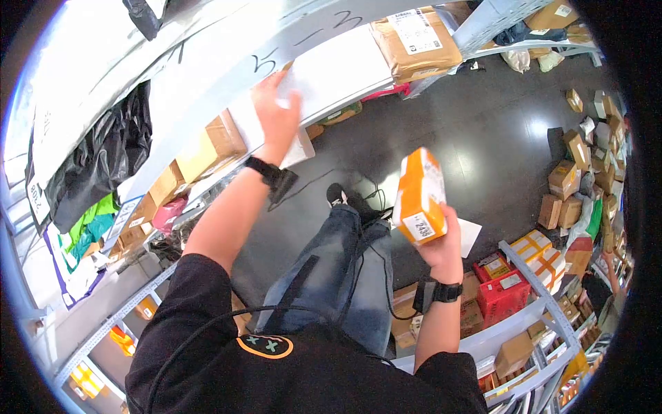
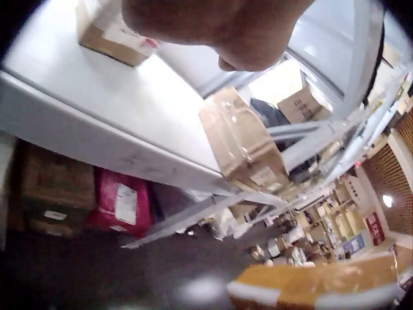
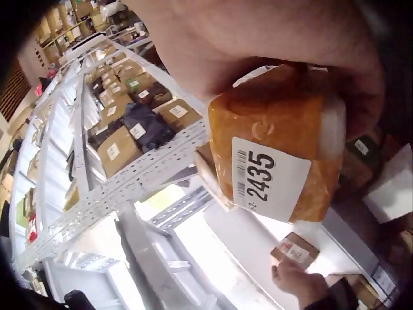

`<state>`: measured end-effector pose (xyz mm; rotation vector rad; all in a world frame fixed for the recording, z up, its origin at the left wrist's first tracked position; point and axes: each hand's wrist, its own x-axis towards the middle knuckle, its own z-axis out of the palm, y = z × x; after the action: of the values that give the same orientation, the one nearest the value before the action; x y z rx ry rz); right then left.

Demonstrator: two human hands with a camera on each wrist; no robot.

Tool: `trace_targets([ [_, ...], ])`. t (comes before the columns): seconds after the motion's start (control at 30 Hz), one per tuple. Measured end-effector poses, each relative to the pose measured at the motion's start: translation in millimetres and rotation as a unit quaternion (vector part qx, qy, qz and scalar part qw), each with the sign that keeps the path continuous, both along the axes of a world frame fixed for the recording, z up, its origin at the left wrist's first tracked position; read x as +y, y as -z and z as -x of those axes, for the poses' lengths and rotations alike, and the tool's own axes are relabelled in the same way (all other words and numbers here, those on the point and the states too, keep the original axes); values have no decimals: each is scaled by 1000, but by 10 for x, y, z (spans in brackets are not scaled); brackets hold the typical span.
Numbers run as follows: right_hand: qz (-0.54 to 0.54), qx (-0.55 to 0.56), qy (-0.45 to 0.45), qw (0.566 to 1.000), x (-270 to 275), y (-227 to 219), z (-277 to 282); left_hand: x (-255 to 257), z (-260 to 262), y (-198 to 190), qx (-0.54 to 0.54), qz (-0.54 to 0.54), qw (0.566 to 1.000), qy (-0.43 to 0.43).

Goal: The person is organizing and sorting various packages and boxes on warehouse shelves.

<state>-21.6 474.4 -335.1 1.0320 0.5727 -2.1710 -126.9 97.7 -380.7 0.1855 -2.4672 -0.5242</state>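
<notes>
My right hand [image 1: 441, 245] grips one end of an orange-and-white taped box [image 3: 264, 148], whose white label reads 2435. That box [image 1: 422, 190] is held over the floor, right of my legs. My left hand [image 1: 276, 121] reaches across the white shelf's edge, thumb spread away from the fingers. In the right wrist view, the fingers of the left hand [image 3: 300, 281] touch a small brown box [image 3: 297, 250] with a label, lying on the shelf. The left wrist view shows this box [image 2: 116, 40] partly behind the hand [image 2: 219, 26].
A taped brown parcel [image 1: 416, 45] sits on the shelf, right of my left hand. Brown boxes [image 1: 210, 141] and a black bag [image 1: 110, 152] lie to the left. Red boxes [image 1: 503, 293] stand on a lower rack at right. Many parcels line the floor's far right side.
</notes>
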Motion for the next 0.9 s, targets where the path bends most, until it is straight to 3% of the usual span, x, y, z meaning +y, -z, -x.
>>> trace_targets([
  [0.1, -17, -62, -31, 997, -167, 182, -267, -791, 134, -105, -244, -74, 961, -110],
  [0.17, -33, -85, -40, 995, -313, 266, -382, -1125, 280, -71, -286, -133, 946, -70],
  [0.3, -72, -14, -108, 991, -522, 286, -486, -1316, 454, -98, -320, -200, 926, -19],
  [0.63, -117, 181, -176, 961, -652, -47, -86, -1192, 735, -171, -360, -180, 915, 9],
  [0.8, -93, 237, -159, 954, -495, -280, 76, -880, 783, -112, -344, -156, 926, 16],
  [0.9, -86, 301, -159, 936, -676, -402, 459, -477, 801, -132, -329, -144, 933, 23],
])
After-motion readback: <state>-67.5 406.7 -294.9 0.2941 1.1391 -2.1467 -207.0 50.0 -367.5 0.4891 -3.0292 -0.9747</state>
